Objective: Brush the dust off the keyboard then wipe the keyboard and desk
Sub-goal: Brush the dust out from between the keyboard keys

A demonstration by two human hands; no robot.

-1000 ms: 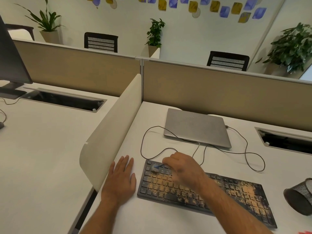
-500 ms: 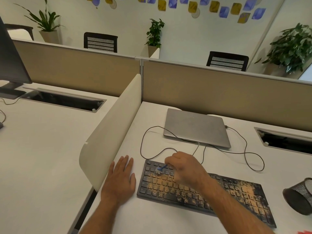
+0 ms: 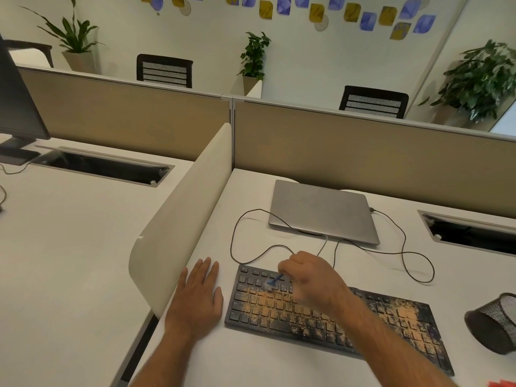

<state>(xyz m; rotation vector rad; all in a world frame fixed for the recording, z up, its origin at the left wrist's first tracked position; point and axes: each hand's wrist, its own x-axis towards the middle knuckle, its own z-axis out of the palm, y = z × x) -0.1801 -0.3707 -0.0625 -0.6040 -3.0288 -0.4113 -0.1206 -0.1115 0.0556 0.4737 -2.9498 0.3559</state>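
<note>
At lower centre I see my right hand (image 3: 310,277) pinching a small blue brush (image 3: 275,280) on the dusty keyboard (image 3: 335,317); my left hand (image 3: 198,294) lies flat, fingers straight, on the desk (image 3: 251,196).

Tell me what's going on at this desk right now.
A person is brushing orange-brown dust off a black keyboard. The right hand holds a small blue brush over the keyboard's upper-left keys, while the left hand rests flat on the desk beside it. Dust covers much of the keys, thickest at left-centre and far right. Nothing shows wiping has begun. A closed laptop lies behind, and a mesh pen cup lies tipped at the right.
</note>
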